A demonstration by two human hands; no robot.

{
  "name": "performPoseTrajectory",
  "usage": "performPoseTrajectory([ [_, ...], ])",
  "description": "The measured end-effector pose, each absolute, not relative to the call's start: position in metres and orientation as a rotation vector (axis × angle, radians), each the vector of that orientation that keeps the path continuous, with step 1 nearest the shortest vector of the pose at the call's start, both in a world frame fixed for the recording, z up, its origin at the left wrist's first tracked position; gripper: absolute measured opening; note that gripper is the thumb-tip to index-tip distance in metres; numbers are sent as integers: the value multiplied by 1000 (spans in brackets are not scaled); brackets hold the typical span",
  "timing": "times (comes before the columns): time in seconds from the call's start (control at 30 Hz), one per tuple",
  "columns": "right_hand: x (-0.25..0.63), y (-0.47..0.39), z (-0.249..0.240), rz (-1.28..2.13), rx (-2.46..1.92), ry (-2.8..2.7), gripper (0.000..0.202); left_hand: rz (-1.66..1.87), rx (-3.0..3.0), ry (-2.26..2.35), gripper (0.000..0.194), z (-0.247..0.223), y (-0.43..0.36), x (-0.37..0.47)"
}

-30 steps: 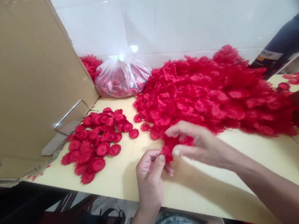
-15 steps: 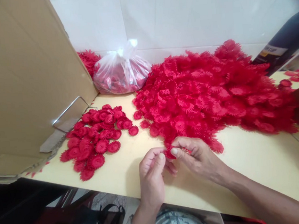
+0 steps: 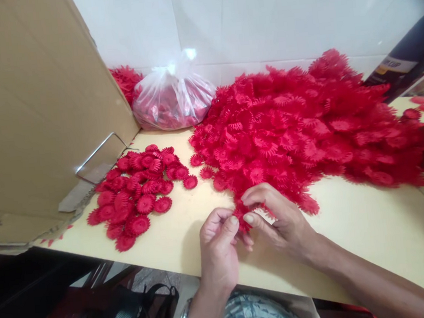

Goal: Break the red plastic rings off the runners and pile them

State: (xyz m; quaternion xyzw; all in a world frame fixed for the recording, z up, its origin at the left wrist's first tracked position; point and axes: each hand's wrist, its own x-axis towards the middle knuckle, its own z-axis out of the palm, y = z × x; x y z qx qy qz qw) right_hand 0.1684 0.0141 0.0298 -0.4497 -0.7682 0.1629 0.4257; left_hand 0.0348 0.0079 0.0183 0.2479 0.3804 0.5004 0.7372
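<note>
My left hand (image 3: 220, 250) pinches a small red fringed flower (image 3: 241, 220) between thumb and fingertips, above the front part of the table. Curled around the flower's other side is my right hand (image 3: 280, 220), its thumb and forefinger at the fringe with a small gap between them. Just beyond my hands spreads a large heap of red fringed flowers (image 3: 269, 139), and the held one overlaps its near edge from this view. A smaller pile of rolled, flatter red flowers (image 3: 137, 195) lies to the left.
A knotted clear plastic bag (image 3: 173, 105) of red pieces rests by the tiled wall. A cardboard box (image 3: 44, 109) with a metal wire handle (image 3: 95, 154) borders the left. At the back right is a dark packet (image 3: 403, 58). The pale tabletop (image 3: 160, 250) ends close below my hands.
My right forefinger has lifted and opened slightly away from its thumb at the flower. My left hand keeps its pinch. The whole view has shifted a little.
</note>
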Motion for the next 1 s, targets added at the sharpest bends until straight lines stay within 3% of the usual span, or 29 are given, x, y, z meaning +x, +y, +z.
performPoseTrajectory([
  [0.57, 178, 20, 35, 316, -1236, -1741, 13, 1317, 460, 910, 21, 19, 11, 20],
  [0.67, 201, 30, 52, 156, -1342, -1646, 10, 1297, 530, 872, 20, 19, 14, 17],
  [0.83, 241, 69, 103, -482, -1577, -1676, 21, 1231, 561, 833, 18, 18, 13, 22],
  [1.0, 253, 91, 115, -442, -1663, -1856, 26, 1241, 552, 885, 19, 16, 13, 22],
])
